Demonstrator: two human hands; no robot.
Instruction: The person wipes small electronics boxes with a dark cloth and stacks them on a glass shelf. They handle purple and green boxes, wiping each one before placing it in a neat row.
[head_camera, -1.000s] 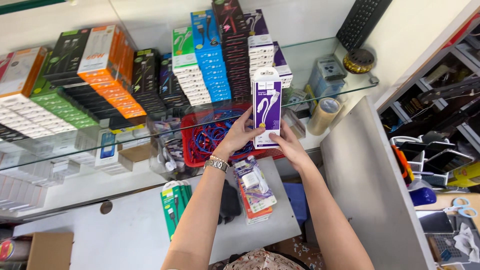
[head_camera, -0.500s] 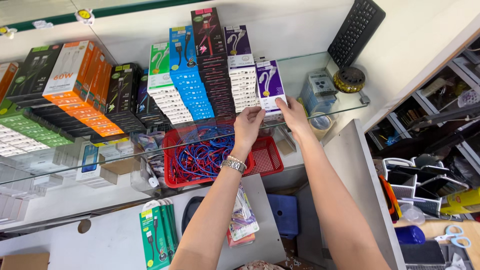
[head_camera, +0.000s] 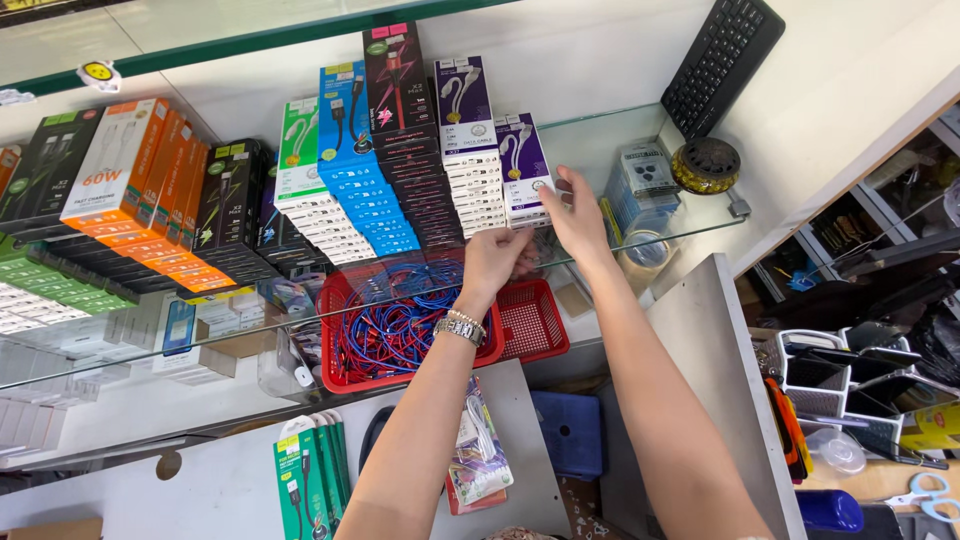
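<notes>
A short row of purple-and-white cable boxes (head_camera: 522, 165) leans on the glass shelf (head_camera: 600, 140), at the right end of several rows of boxed cables. My right hand (head_camera: 575, 215) has its fingers apart, fingertips against the right edge of that row. My left hand (head_camera: 495, 262), with a metal watch (head_camera: 462, 327) on the wrist, has bent fingers pressing on the front lower boxes of the same row. Neither hand lifts a box off the shelf.
Left of it stand white-purple (head_camera: 465, 120), dark red (head_camera: 400, 100), blue (head_camera: 350, 150), green-white (head_camera: 300, 165) and orange (head_camera: 120, 170) boxes. Under the glass is a red basket of blue and red cables (head_camera: 400, 320) and a small red basket (head_camera: 532, 320). A black keyboard (head_camera: 722, 60) leans at the right, a tape roll (head_camera: 645, 250) nearby.
Both hands carried a purple-and-white box up from over the red basket and set it into the right-hand row on the glass shelf. The view has moved closer to the shelf.
</notes>
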